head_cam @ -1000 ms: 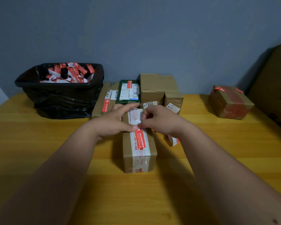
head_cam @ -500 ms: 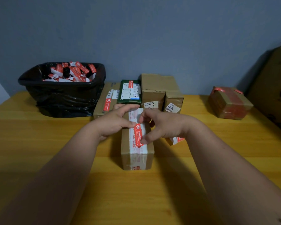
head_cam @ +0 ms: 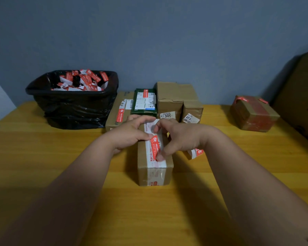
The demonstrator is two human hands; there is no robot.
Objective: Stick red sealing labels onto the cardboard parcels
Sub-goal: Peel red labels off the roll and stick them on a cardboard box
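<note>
We are pressing a red label (head_cam: 156, 146) onto the parcel (head_cam: 155, 167) mid-table (head_cam: 43, 157): left hand (head_cam: 130, 134) gripping its far end, right hand (head_cam: 180, 139) thumb flattening the label. Behind the parcel are sitting stacked boxes (head_cam: 169, 98); a black bin (head_cam: 73, 103) is standing left, crowding nothing.
</note>
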